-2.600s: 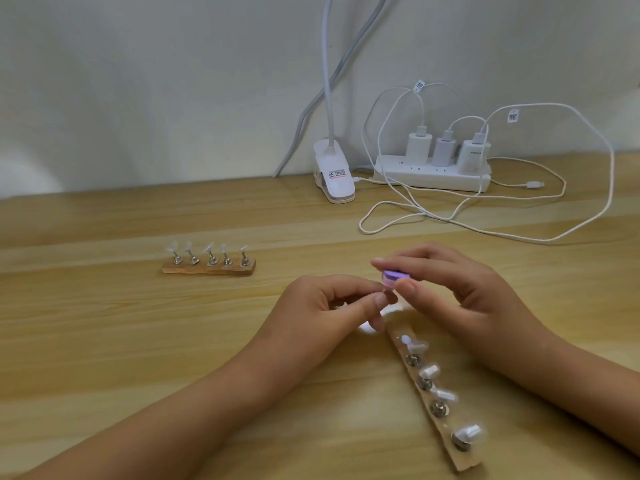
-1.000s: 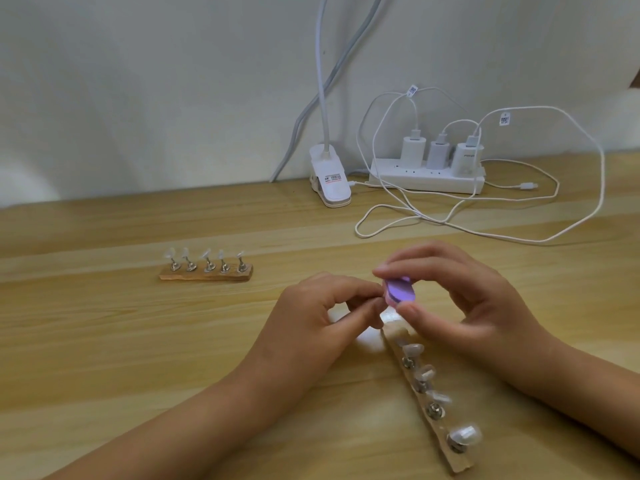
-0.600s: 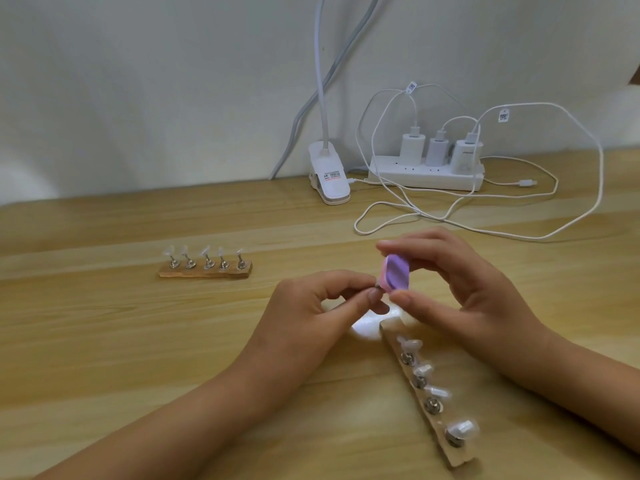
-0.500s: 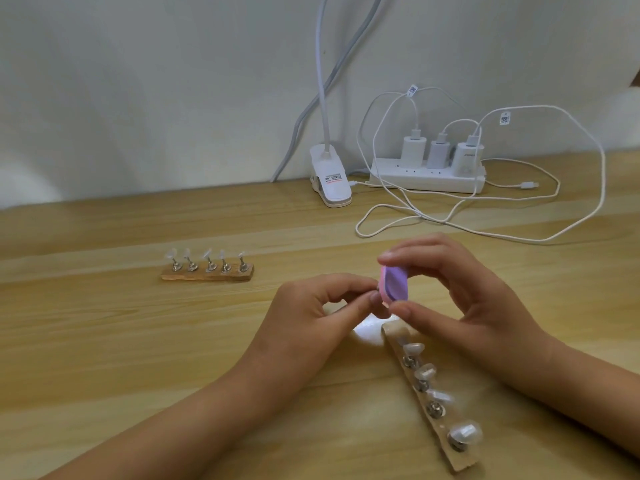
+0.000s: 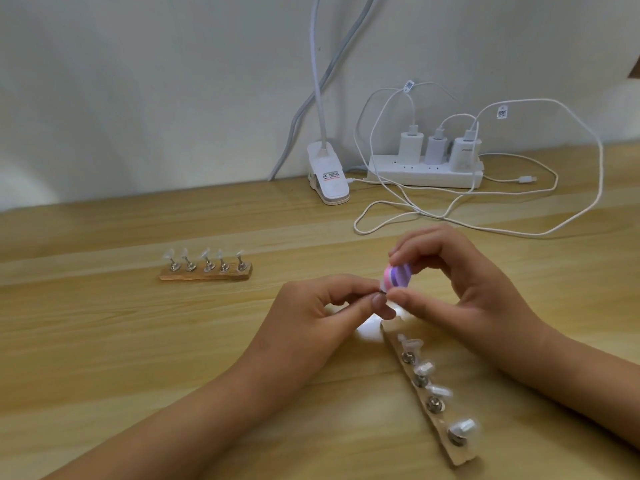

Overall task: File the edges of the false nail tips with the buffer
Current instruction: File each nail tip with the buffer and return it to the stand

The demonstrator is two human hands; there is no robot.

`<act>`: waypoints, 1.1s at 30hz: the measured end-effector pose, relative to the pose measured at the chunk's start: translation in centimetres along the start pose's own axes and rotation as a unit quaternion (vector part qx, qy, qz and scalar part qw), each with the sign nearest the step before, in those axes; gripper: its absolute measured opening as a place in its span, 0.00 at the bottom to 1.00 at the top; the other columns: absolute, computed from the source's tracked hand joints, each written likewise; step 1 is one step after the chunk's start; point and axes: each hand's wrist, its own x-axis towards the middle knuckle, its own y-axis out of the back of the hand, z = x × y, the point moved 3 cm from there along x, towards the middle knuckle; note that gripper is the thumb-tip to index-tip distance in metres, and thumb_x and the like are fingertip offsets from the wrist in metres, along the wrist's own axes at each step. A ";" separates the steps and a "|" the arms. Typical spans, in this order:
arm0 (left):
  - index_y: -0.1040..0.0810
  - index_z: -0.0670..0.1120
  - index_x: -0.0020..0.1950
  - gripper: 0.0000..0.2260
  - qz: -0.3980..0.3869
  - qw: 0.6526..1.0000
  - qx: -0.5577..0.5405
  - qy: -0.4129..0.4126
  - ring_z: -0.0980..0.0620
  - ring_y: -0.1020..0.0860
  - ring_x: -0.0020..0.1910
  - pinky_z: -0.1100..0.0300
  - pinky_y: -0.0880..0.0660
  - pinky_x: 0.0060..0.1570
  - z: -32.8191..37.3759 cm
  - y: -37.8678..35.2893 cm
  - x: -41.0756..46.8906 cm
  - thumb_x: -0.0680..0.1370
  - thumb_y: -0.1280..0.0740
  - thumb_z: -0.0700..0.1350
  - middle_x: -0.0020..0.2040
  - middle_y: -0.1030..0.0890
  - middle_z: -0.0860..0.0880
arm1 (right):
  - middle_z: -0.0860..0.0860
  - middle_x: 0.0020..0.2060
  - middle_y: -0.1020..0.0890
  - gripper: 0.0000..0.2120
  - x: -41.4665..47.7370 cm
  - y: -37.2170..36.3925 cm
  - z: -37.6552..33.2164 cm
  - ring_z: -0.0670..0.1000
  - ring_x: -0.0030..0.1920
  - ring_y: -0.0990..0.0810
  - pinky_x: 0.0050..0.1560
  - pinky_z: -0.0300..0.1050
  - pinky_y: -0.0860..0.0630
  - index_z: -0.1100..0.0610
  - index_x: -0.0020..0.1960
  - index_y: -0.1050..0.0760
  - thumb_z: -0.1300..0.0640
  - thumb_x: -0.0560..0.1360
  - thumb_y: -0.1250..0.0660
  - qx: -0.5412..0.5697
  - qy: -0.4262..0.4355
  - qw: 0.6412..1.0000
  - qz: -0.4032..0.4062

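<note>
My right hand (image 5: 460, 289) pinches a small purple and pink buffer (image 5: 398, 277) between forefinger and thumb, held on edge. My left hand (image 5: 322, 313) pinches a small metal nail stand with a false nail tip (image 5: 382, 291), mostly hidden by the fingers, right against the buffer's lower left edge. Below the hands a wooden strip (image 5: 440, 427) runs toward the near right with several clear nail tips on metal stands, such as one nail tip (image 5: 462, 427) near its end. A second wooden strip (image 5: 206, 274) with several upright nail tips lies at the left.
The light wooden table (image 5: 104, 358) carries a white power strip (image 5: 426, 173) with three chargers at the back, its white cables (image 5: 502, 230) looping just behind my right hand. A white clip lamp base (image 5: 327, 178) stands beside the strip against the wall.
My right hand has turned the buffer from lying flat to standing on edge and worked it against the nail tip in my left hand. The left hand has stayed nearly still.
</note>
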 end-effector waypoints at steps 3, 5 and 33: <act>0.16 0.55 0.51 0.06 0.008 1.000 0.005 -0.015 0.65 0.19 0.45 0.72 0.28 0.46 0.2 -0.1 0.0 0.76 0.30 0.48 0.44 0.15 0.62 | 0.53 0.50 0.22 0.14 -0.1 -0.1 -0.1 0.55 0.51 0.21 0.52 0.50 0.23 0.58 0.53 0.25 0.50 0.73 0.28 -0.008 0.012 1.000 -0.008; 0.16 0.55 0.51 0.07 0.009 1.000 0.015 -0.019 0.66 0.19 0.44 0.72 0.28 0.45 0.2 -0.1 0.0 0.76 0.30 0.46 0.43 0.16 0.63 | 0.52 0.49 0.22 0.15 -0.1 -0.1 -0.1 0.55 0.49 0.21 0.50 0.51 0.23 0.58 0.52 0.25 0.50 0.72 0.28 -0.020 0.006 1.000 -0.004; 0.17 0.59 0.52 0.08 0.006 1.000 0.009 -0.009 0.65 0.20 0.41 0.73 0.27 0.40 0.1 -0.1 0.0 0.78 0.31 0.46 0.43 0.16 0.63 | 0.51 0.50 0.23 0.14 0.1 -0.1 -0.1 0.54 0.50 0.22 0.51 0.51 0.24 0.55 0.52 0.26 0.50 0.71 0.27 -0.024 0.008 0.999 0.020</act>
